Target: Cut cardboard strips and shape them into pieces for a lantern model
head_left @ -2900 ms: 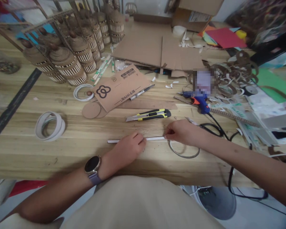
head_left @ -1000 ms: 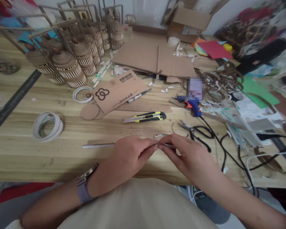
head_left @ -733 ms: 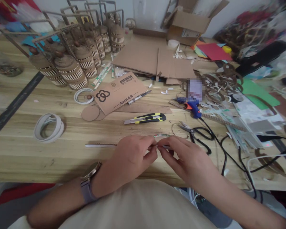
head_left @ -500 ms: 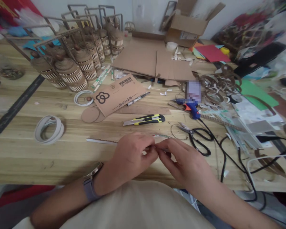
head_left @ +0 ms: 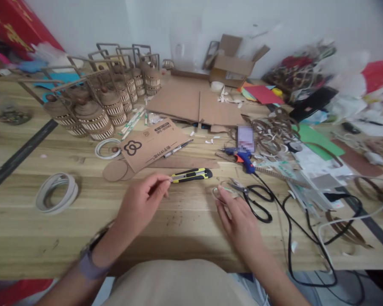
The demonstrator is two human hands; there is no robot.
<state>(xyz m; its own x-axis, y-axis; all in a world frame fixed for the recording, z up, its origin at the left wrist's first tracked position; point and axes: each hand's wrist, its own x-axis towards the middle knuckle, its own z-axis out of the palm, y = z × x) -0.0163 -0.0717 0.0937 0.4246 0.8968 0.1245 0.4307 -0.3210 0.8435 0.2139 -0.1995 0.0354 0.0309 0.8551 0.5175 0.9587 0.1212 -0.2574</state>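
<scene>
My left hand [head_left: 140, 203] is over the wooden table [head_left: 178, 221], thumb and forefinger pinched together right at the metal end of a yellow-and-black utility knife [head_left: 193, 174]. I cannot tell whether they grip the knife. My right hand [head_left: 236, 216] lies with its fingers stretched out, the tips touching a small thin ring [head_left: 221, 191] beside black scissors [head_left: 257, 204]. The white strip is out of sight.
A blue glue gun [head_left: 242, 155] and its black cable [head_left: 290, 238] lie right of the scissors. Tape rolls [head_left: 55, 197] [head_left: 106, 148], a printed cardboard piece [head_left: 150, 142], cardboard discs [head_left: 115, 170] and several striped cylinders [head_left: 92, 117] sit left and behind. Scrap clutter fills the right side.
My hands have come apart and no longer pinch the white strip together. The left hand moved forward to the knife's end, the right one to the ring. The view tilted up.
</scene>
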